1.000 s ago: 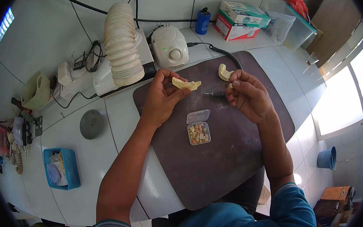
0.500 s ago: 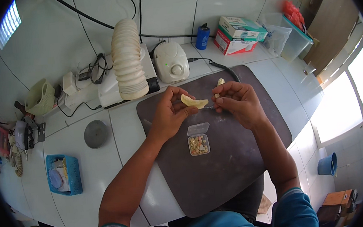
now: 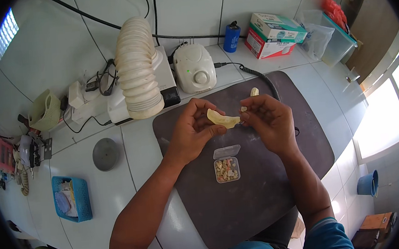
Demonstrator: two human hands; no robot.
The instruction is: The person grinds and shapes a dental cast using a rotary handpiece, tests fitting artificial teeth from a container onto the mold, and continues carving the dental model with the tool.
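From where I stand, the left hand point(image 3: 194, 133) has its fingers and thumb closed on a pale yellow dental cast point(image 3: 222, 119), holding it up over the dark brown mat point(image 3: 253, 209). The right hand point(image 3: 270, 123) pinches a small whitish piece point(image 3: 243, 109) between thumb and fingertips, just beside the cast's right end; it looks like an artificial tooth, though it's too small to be sure. Below the hands, a clear plastic box point(image 3: 226, 152) sits on the mat with its lid open, holding many small tooth-like pieces point(image 3: 225, 170). A second cast point(image 3: 254, 92) shows partly beyond the right hand. Behind the mat stands a white control unit point(image 3: 195, 68), near a ribbed hose point(image 3: 136, 68). A round grey dish point(image 3: 106, 154) lies off to the left.
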